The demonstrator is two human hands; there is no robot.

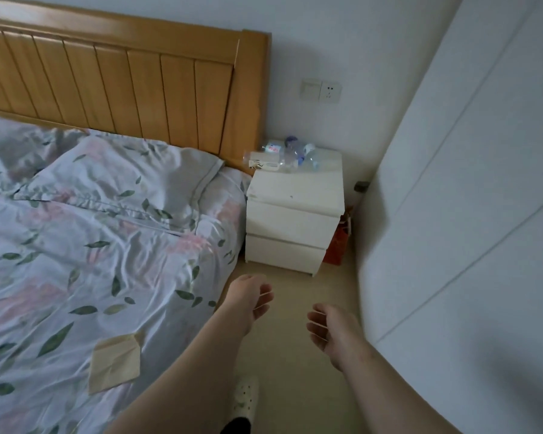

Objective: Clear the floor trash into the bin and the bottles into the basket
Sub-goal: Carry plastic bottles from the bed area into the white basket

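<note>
Bedding with a leaf-and-flower print covered the bed at left, below a slatted wooden headboard. A flat tan paper piece lay on the quilt near its floor-side edge. Just right of that edge, the left hand was extended forward over the floor on a bare forearm, palm turned inward, its fingers loosely curled and holding nothing. Beyond it, several clear plastic bottles lay toppled in a cluster at the rear of the white two-drawer bedside table, which stood against the bed. The right hand mirrored the left, palm inward, fingers slack and empty, the two hands apart. A red bag stood between the table and the white wall panel at right.
</note>
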